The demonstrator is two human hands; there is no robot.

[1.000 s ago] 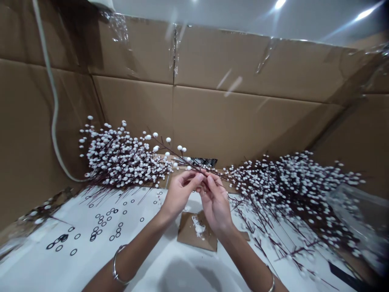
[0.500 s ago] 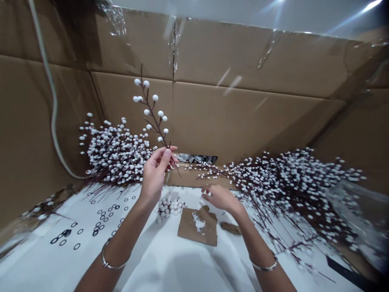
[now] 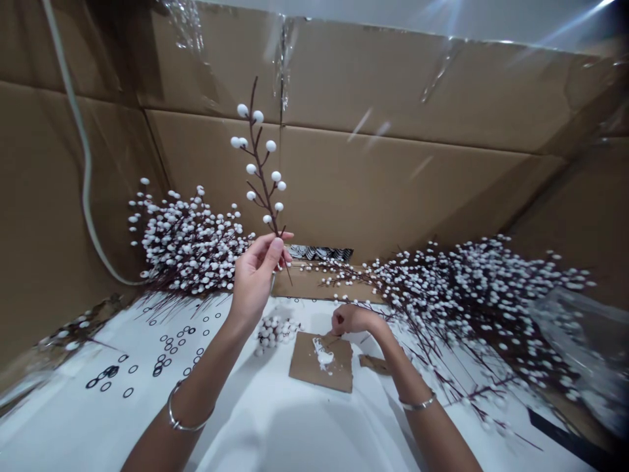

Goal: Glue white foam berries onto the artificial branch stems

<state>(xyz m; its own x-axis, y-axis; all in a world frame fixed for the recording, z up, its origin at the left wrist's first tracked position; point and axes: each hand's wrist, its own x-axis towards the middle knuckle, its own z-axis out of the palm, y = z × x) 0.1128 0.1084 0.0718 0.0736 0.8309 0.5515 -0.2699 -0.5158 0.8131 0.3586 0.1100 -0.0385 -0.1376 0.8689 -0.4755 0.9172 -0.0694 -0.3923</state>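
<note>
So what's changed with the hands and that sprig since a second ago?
The left hand has swung the white-berried sprig up, nearly upright. The right hand has let go of it and dropped to the cardboard square; its grip is unclear. The black rings lie as before.

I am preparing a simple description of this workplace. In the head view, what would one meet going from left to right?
White cord, left bunch of white-berried stems, left hand holding one stem, cardboard square with white smear, right hand, right bunch of white-berried stems, clear plastic.
</note>
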